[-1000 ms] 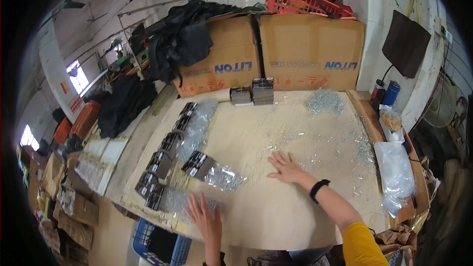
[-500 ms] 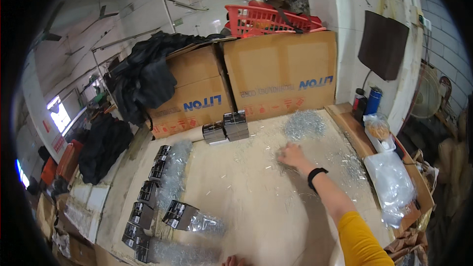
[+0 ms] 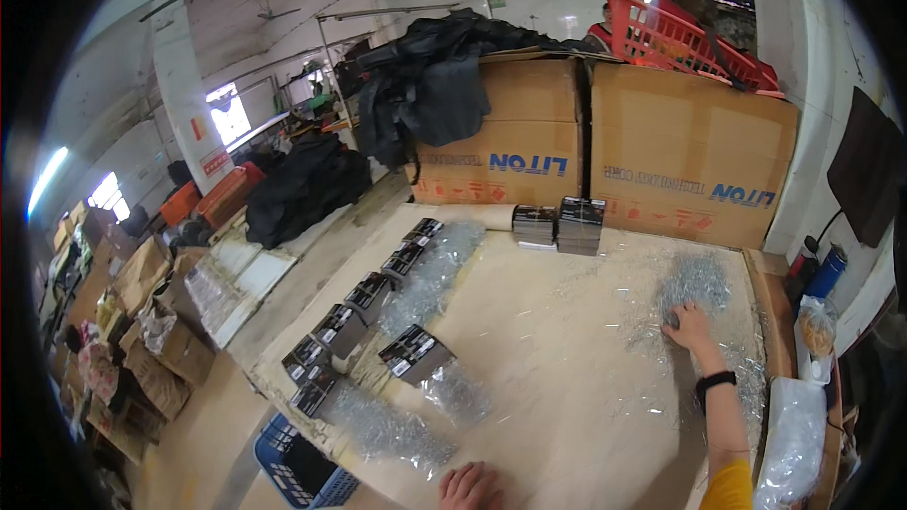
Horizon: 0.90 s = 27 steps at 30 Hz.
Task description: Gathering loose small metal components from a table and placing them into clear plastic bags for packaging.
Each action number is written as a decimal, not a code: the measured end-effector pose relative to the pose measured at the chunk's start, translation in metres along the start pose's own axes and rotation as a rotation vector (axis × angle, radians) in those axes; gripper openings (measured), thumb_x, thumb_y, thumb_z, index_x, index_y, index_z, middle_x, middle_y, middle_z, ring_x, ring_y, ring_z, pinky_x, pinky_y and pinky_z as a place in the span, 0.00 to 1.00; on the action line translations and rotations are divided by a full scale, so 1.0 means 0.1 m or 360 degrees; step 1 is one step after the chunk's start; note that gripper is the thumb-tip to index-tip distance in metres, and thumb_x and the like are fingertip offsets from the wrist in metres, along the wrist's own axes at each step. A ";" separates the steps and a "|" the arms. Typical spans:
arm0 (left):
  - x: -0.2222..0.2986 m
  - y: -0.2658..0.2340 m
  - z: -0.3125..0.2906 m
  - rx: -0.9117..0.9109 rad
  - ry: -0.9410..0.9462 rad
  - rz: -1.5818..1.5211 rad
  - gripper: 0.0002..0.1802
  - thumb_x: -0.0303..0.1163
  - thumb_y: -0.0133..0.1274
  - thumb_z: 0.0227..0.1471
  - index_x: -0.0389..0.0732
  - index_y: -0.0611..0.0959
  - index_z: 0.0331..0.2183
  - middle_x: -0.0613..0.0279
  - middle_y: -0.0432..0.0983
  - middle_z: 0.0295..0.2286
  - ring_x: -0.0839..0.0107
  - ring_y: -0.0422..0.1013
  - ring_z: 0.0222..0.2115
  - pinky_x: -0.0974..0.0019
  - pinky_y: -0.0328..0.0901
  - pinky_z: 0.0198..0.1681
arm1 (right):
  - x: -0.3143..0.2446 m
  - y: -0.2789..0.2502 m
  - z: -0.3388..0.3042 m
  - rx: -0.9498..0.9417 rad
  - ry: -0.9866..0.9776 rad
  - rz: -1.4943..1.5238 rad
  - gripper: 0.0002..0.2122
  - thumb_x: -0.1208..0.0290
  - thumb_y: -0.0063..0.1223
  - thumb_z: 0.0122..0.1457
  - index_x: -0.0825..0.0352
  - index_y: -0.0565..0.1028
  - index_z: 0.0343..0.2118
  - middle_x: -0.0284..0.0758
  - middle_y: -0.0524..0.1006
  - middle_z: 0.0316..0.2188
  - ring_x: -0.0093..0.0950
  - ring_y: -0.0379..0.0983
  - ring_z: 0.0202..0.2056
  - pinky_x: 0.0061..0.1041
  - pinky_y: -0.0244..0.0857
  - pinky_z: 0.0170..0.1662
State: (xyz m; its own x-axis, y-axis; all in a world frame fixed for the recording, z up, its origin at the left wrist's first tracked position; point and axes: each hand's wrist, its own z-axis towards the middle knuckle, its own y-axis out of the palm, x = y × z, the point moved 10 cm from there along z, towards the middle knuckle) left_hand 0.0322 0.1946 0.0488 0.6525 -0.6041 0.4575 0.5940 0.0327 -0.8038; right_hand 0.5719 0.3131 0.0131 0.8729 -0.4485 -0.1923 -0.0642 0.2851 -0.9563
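Note:
My right hand (image 3: 693, 326), with a black band (image 3: 715, 382) round its wrist, reaches over the right side of the pale tabletop (image 3: 567, 349). Its fingers are spread and touch the near edge of a pile of small shiny metal-looking pins (image 3: 699, 280). Many loose pins lie scattered nearby. At the table's near edge my left hand (image 3: 470, 487) rests with fingers apart and holds nothing. Ahead and left of it lies a dark block-shaped pack (image 3: 416, 355), with a glittering heap (image 3: 457, 394) beside it. Another shiny heap (image 3: 392, 430) lies closer to the left hand.
Several dark packs (image 3: 342, 329) line the table's left side along a silvery heap (image 3: 430, 279). Two more packs (image 3: 579, 227) stand at the back before large cardboard cartons (image 3: 690, 132). A blue basket (image 3: 302, 463) is below left. A plastic bag (image 3: 792, 439) lies at right.
The view has swung left, so the table appears farther right. My right hand has come up to the pile's near edge. More of my left hand shows at the table edge.

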 end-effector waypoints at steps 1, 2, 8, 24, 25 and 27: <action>0.00 0.02 0.02 0.0005 -0.0016 0.0000 0.25 0.33 0.58 0.50 0.39 0.75 0.51 0.49 0.69 0.51 0.50 0.62 0.55 0.47 0.53 0.60 | -0.06 -0.04 -0.16 -0.0145 -0.0063 0.0078 0.24 0.54 0.62 0.48 0.59 0.76 0.47 0.43 0.73 0.45 0.45 0.67 0.52 0.40 0.65 0.51; 0.01 0.05 0.01 -0.0029 -0.0009 0.0044 0.25 0.35 0.56 0.52 0.40 0.74 0.52 0.48 0.68 0.52 0.50 0.61 0.55 0.47 0.53 0.60 | -0.19 0.00 -0.34 -0.0309 -0.0134 0.0165 0.24 0.53 0.62 0.47 0.60 0.77 0.45 0.44 0.74 0.43 0.45 0.69 0.50 0.38 0.65 0.51; -0.11 0.39 0.11 -0.0497 0.0169 0.0262 0.32 0.45 0.57 0.50 0.44 0.70 0.55 0.47 0.60 0.57 0.45 0.55 0.59 0.40 0.50 0.59 | -1.06 -0.40 -1.32 -0.0509 -0.0584 0.0046 0.18 0.53 0.60 0.51 0.60 0.80 0.39 0.43 0.75 0.41 0.38 0.67 0.52 0.46 0.53 0.56; 0.82 1.88 1.85 -0.0770 0.0191 -0.0209 0.40 0.40 0.66 0.34 0.41 0.70 0.51 0.45 0.66 0.49 0.48 0.62 0.53 0.54 0.59 0.55 | -0.26 -0.54 -1.58 -0.0419 -0.0179 0.0614 0.34 0.58 0.76 0.28 0.61 0.69 0.39 0.40 0.67 0.43 0.44 0.63 0.51 0.36 0.62 0.50; 0.85 1.89 1.88 -0.0762 0.0166 -0.0206 0.40 0.40 0.66 0.34 0.41 0.70 0.51 0.45 0.66 0.49 0.48 0.62 0.53 0.54 0.59 0.55 | -0.18 -0.55 -1.58 -0.0386 -0.0183 0.0639 0.33 0.61 0.75 0.28 0.62 0.68 0.39 0.40 0.66 0.43 0.42 0.64 0.50 0.35 0.61 0.50; 1.16 1.86 1.85 -0.1152 -0.0037 -0.0748 0.36 0.35 0.64 0.34 0.41 0.72 0.48 0.48 0.68 0.47 0.52 0.64 0.52 0.58 0.62 0.52 | 0.02 -0.50 -1.56 -0.0358 -0.0172 0.0653 0.32 0.64 0.74 0.28 0.63 0.68 0.39 0.39 0.66 0.42 0.41 0.64 0.48 0.34 0.61 0.49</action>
State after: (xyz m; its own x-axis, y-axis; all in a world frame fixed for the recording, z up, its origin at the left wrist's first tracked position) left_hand 0.3056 0.2784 0.0225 0.4283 -0.4110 0.8048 0.3640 -0.7367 -0.5699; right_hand 0.5011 0.1655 0.0264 0.7980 -0.2430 -0.5515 -0.5068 0.2246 -0.8323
